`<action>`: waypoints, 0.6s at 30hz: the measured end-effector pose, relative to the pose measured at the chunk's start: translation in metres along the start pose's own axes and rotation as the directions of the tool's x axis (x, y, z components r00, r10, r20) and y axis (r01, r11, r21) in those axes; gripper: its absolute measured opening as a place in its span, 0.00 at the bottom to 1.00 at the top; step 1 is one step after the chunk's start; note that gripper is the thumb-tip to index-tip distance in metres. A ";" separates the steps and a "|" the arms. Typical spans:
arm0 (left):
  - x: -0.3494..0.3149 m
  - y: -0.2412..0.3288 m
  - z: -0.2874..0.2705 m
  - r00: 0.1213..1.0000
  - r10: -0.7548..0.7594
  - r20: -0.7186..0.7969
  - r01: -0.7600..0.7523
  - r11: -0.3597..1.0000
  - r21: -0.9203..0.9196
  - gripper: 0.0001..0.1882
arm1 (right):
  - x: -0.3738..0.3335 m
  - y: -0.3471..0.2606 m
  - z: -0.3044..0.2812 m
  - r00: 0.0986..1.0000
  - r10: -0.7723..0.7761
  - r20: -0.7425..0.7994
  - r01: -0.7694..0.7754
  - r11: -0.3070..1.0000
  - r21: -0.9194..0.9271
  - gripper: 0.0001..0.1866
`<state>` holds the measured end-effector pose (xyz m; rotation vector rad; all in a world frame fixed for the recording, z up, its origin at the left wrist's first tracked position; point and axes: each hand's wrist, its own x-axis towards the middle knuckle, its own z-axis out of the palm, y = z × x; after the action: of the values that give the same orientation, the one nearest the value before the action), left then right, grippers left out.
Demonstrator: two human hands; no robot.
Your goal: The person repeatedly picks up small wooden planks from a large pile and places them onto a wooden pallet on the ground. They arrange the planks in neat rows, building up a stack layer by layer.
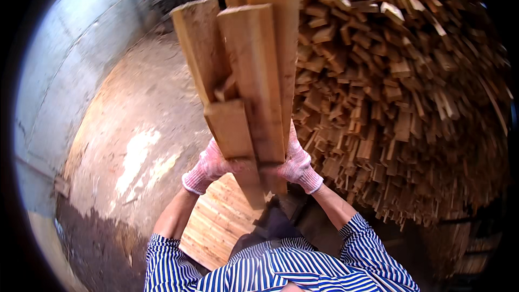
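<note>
Between my two gloved hands stands a bundle of wooden boards, several pieces of uneven length, held nearly upright in front of my body. My left hand, in a pinkish knit glove, is closed against the bundle's left side. On the opposite side my right hand, gloved alike, grips the boards from the right. A shorter board lies at the near left face of the bundle. The boards hide parts of the fingers of both hands.
A tall heap of cut wood pieces fills the right side. To the left are a worn floor with bright sunlit patches and a grey wall. Below my left forearm is a light wooden panel surface.
</note>
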<state>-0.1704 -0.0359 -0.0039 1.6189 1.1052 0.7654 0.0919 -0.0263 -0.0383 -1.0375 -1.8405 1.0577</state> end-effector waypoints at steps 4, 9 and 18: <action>-0.082 -0.073 0.015 0.938 0.298 -0.179 -0.192 0.873 0.447 0.39 | 0.009 0.026 0.063 0.980 -0.016 0.198 0.003 0.998 0.069 0.81; -0.163 -0.166 0.044 0.942 0.222 -0.252 -0.053 0.840 0.541 0.25 | 0.001 0.065 0.154 0.899 0.088 0.429 -0.058 0.995 -0.083 0.77; -0.262 -0.471 0.157 0.837 -0.536 -0.111 0.116 0.371 -0.921 0.29 | -0.092 0.301 0.338 0.633 0.294 0.716 -0.288 0.948 -0.135 0.62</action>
<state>-0.2737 -0.2929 -0.4927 0.2683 0.9652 1.1627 -0.0896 -0.1082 -0.4550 -1.0135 -2.3362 1.8787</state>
